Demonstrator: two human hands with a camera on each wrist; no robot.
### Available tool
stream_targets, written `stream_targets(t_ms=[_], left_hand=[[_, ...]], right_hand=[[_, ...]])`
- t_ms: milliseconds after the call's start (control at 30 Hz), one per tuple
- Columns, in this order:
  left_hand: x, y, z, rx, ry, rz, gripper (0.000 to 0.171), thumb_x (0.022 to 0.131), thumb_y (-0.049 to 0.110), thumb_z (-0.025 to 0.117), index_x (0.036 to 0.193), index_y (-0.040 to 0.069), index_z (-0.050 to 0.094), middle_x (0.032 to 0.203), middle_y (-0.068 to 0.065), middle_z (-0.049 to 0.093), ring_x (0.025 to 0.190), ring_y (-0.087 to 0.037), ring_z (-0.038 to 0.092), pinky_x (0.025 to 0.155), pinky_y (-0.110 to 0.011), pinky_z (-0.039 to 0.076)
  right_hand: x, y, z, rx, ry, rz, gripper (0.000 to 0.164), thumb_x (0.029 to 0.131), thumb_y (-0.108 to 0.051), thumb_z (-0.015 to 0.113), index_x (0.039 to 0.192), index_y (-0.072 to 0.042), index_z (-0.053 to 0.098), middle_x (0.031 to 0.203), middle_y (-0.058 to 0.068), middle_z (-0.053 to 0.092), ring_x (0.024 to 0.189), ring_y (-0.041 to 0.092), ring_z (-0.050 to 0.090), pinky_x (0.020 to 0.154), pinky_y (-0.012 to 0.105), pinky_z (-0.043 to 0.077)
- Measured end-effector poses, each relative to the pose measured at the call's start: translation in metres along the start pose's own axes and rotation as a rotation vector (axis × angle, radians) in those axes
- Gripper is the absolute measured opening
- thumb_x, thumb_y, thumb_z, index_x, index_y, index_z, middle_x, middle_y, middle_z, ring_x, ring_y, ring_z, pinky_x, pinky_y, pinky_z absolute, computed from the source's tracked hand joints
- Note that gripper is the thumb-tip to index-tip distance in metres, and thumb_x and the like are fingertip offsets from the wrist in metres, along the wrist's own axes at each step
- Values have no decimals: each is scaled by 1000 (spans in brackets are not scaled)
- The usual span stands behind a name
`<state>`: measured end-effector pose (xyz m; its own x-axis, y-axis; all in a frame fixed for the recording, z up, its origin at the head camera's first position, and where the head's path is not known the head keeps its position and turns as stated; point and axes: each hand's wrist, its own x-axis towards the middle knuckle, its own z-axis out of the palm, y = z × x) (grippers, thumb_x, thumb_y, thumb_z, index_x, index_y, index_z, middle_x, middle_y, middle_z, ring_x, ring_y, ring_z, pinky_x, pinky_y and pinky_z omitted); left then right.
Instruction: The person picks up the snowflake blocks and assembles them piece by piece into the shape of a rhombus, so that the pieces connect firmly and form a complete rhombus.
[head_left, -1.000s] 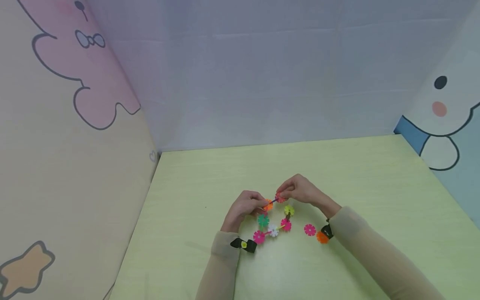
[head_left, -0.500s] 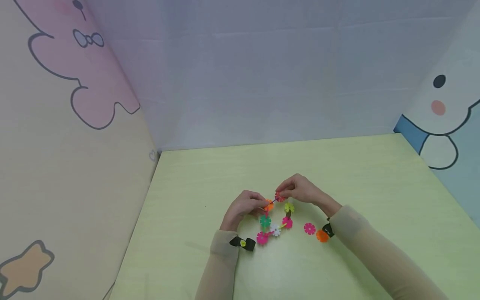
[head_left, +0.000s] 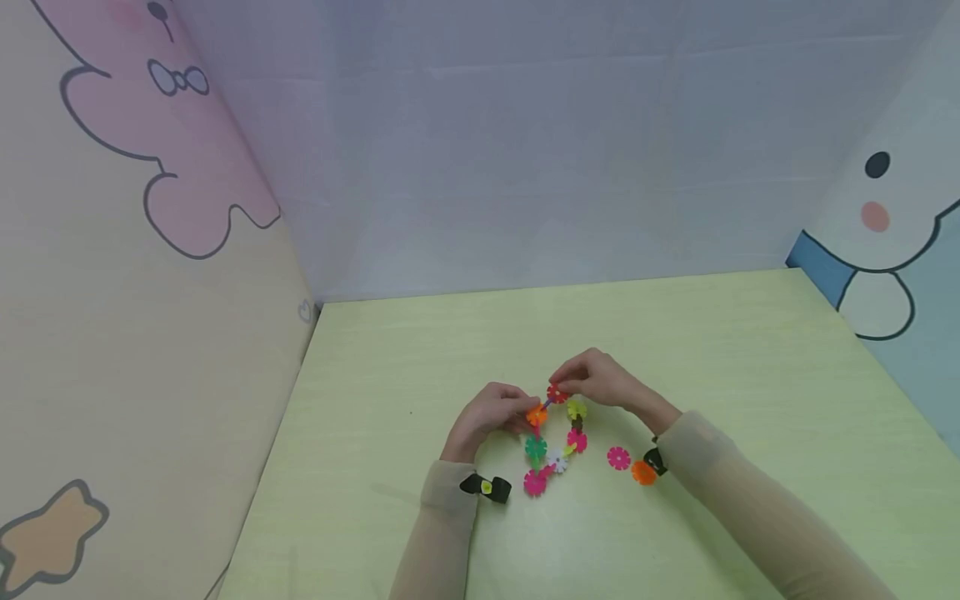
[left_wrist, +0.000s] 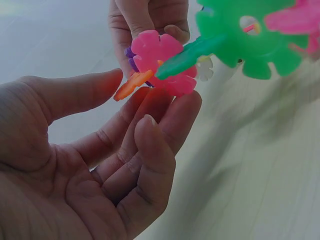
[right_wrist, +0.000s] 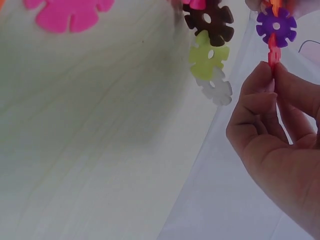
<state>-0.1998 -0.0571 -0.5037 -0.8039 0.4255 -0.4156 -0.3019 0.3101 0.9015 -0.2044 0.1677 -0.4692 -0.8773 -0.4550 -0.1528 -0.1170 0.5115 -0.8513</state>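
Note:
My left hand (head_left: 489,417) pinches an orange snowflake disc (head_left: 537,415) of a chain of notched plastic discs. My right hand (head_left: 602,380) holds a red snowflake disc (head_left: 552,397) between thumb and fingers. A purple disc (right_wrist: 286,31) slots between the orange and red ones, edge-on in the head view. Below, the chain loops through a green disc (head_left: 536,447), a pink disc (head_left: 535,482), a white disc (head_left: 551,461) and a brown disc (right_wrist: 220,29). In the head view, its yellow disc (head_left: 576,409) hangs just under the right hand's fingers.
On the pale yellow table (head_left: 420,350), a loose pink disc (head_left: 618,458) lies right of the chain. Beside it, an orange disc (head_left: 642,473) sits close to the right wrist's black strap (head_left: 656,461). Walls stand behind and to the left.
The chain's lower part has swung to the right, its bottom pink disc also dropping slightly. The yellow end has risen a little toward the red disc. Both hands stay nearly in place.

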Motion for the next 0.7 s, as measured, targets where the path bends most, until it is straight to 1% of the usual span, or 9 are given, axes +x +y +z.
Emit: stream_targets(t_ms=[233, 467, 633, 700], left_hand=[[0, 1, 2, 46, 1, 13, 22, 85, 27, 74, 87, 6, 72, 75, -7, 68, 56, -18, 58, 58, -30, 51], [-2, 2, 5, 46, -17, 50, 22, 86, 27, 73, 95, 7, 73, 85, -4, 69, 58, -18, 55, 56, -29, 49], [-3, 2, 7, 61, -12, 79, 20, 89, 26, 70, 96, 7, 74, 84, -3, 69, 59, -16, 53, 54, -27, 46], [-2, 2, 7, 73, -6, 88, 20, 90, 26, 69, 96, 8, 74, 83, -3, 69, 59, -15, 52, 53, -26, 45]], right_hand=[[2, -1, 4, -27, 15, -10, 12, 91, -9, 65, 100, -4, 73, 91, 0, 70, 82, 17, 64, 77, 34, 52], [3, -2, 9, -45, 23, -16, 12, 91, -9, 66, 100, -7, 74, 91, 0, 69, 81, 17, 62, 74, 32, 52], [2, -2, 11, -50, 24, -51, 14, 91, -8, 66, 102, -4, 73, 93, 2, 70, 81, 16, 63, 74, 32, 52], [2, -2, 11, -64, 32, -50, 15, 91, -9, 66, 103, -3, 73, 94, 2, 70, 81, 15, 63, 75, 32, 52]])
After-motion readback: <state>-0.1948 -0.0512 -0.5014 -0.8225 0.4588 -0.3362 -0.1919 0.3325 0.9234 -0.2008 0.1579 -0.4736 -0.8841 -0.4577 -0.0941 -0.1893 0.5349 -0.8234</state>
